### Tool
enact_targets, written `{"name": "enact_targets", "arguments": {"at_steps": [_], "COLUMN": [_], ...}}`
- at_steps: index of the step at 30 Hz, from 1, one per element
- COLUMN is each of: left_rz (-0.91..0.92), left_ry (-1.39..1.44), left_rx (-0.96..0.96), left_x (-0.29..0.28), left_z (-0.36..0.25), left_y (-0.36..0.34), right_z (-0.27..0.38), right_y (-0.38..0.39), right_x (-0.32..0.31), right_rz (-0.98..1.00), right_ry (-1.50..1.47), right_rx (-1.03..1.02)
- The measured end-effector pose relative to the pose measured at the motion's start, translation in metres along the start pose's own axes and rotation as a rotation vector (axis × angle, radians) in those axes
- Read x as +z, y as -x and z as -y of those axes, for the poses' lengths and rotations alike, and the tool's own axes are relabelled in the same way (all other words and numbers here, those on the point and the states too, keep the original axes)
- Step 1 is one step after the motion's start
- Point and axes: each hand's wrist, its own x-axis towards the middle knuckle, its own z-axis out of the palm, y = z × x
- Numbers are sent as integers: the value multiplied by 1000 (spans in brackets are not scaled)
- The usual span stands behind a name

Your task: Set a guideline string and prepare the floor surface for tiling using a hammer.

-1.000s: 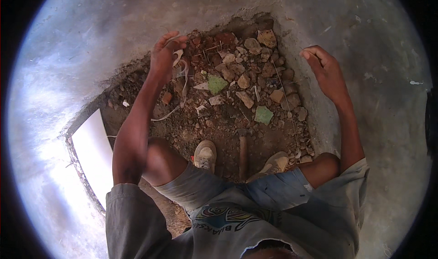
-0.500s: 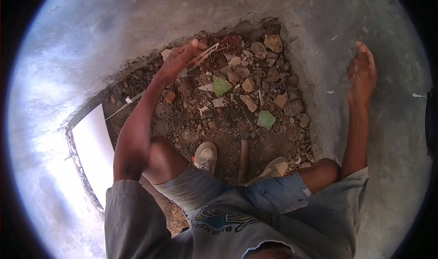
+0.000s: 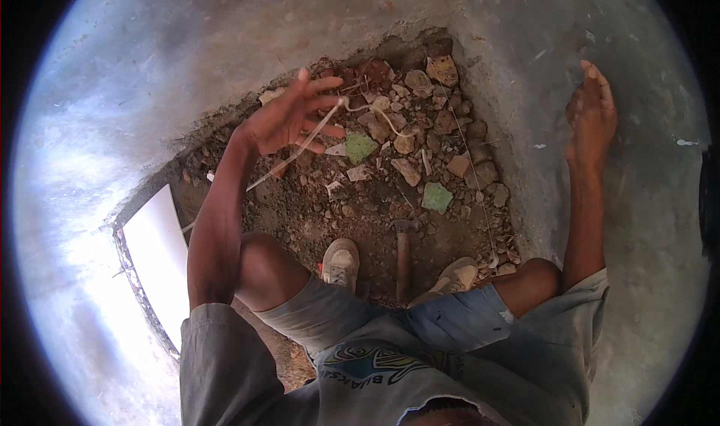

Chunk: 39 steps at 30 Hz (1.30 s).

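Above a corner of broken stones [image 3: 405,172] edged by grey concrete [image 3: 536,21], the left hand [image 3: 294,118] is now spread wide, its fingers fanned apart. A second ago those fingers were bent, with the cord [image 3: 319,130] hanging in a loop beside them; half a second ago they were closer together, with the cord stretched out blurred in front. Now its free end reaches farther out over the stones, curling just above the upper green piece [image 3: 361,148]. The right hand [image 3: 592,115] was near the edge of the stones a second ago and has since moved outward over the concrete, where it has hardly shifted in the last half second. Its fingers are drawn together; whether they pinch anything I cannot tell. The hammer [image 3: 403,262] lies between the shoes [image 3: 341,263] as before.

The cord is thin and pale, almost white. From beside the left forearm it slants up fairly straight across the spread fingers, bends sharply at a small lump, then runs off in a loose wave. Whether it touches the fingers is unclear.
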Motion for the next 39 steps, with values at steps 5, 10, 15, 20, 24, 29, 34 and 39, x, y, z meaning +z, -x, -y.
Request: {"name": "enact_targets", "arguments": {"at_steps": [5, 10, 15, 20, 24, 29, 34, 39], "left_rz": [174, 353, 374, 12, -137, -148, -254, -289], "left_ry": [-305, 157, 148, 113, -130, -249, -292, -635], "left_rx": [74, 234, 455, 398, 368, 375, 339, 385], "left_x": [13, 5, -5, 1, 12, 19, 23, 34], "left_z": [-7, -8, -17, -25, -28, -32, -38, -42], "left_y": [9, 11, 29, 47, 46, 46, 52, 54], "right_z": [-9, -26, -71, -97, -62, -13, -10, -4], "right_y": [-3, -9, -19, -7, 26, 45, 27, 22], "right_x": [3, 1, -3, 6, 29, 51, 41, 32], "right_rz": [-18, 0, 242, 507, 452, 414, 432, 183], "right_ry": [-10, 92, 287, 698, 703, 289, 416, 455], "right_rx": [-29, 43, 41, -223, -497, -383, -173, -611]}}
